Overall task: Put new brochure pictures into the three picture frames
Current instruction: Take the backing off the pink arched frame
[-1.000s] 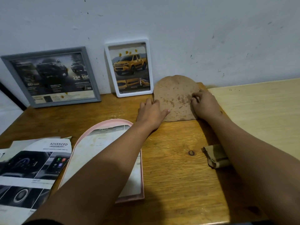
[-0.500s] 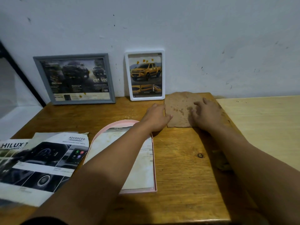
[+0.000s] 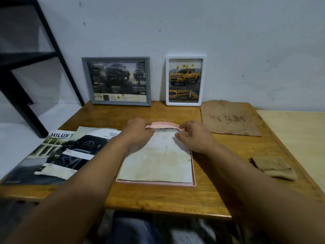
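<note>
Pink frame [image 3: 190, 185] held by 2 hands; 3 frames.

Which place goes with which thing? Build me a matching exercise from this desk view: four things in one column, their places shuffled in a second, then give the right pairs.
Things
1. grey frame
2. white frame
3. pink frame
4. brown backing board

Places
A. lying flat at the back right of the wooden table, untouched
B. leaning on the wall, showing a yellow truck
C. lying flat in the middle, both hands at its arched top
D. leaning on the wall, showing a dark truck

Pairs: 1-D, 2-B, 3-C, 4-A
</note>
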